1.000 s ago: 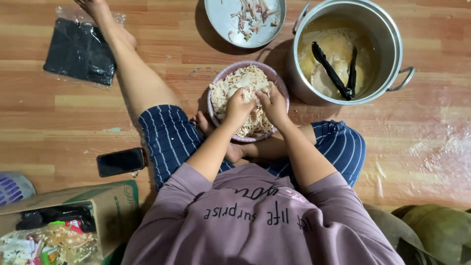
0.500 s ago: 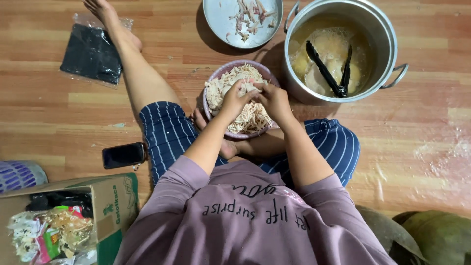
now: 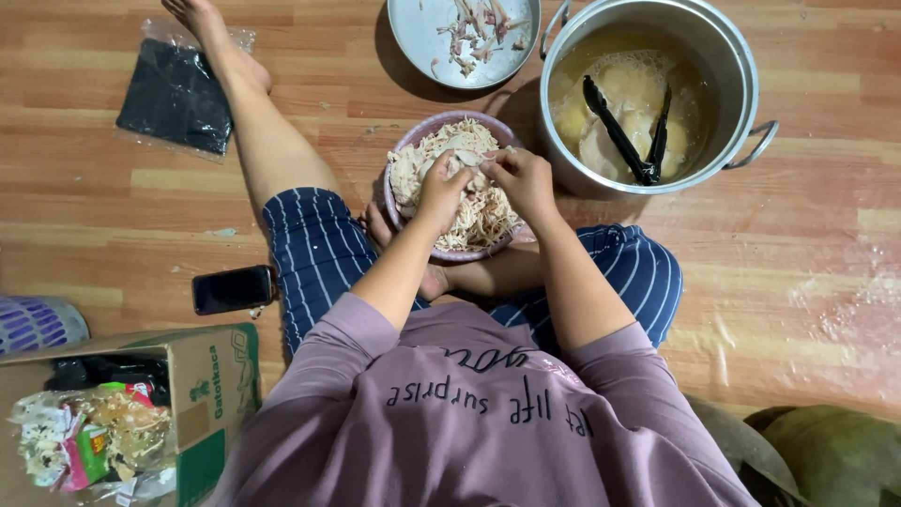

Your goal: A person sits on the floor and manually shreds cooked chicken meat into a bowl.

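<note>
Both hands, left hand (image 3: 441,186) and right hand (image 3: 521,178), are pinched shut on one piece of meat (image 3: 466,161) over the bowl (image 3: 404,155) of shreds. The bowl sits on the floor (image 3: 113,207) before the person's lap; right of the bowl a pot (image 3: 732,75) with tongs (image 3: 615,131), beyond the bowl a plate (image 3: 413,38).

Pale beige shredded meat (image 3: 469,202) fills a mauve bowl (image 3: 405,150). The pot (image 3: 732,66) and plate (image 3: 422,38) are silver, the tongs (image 3: 615,131) black. Navy shorts (image 3: 314,249) bear white stripes; the shirt (image 3: 469,441) is dusty purple. The floor (image 3: 798,253) is reddish-brown wood grain.
</note>
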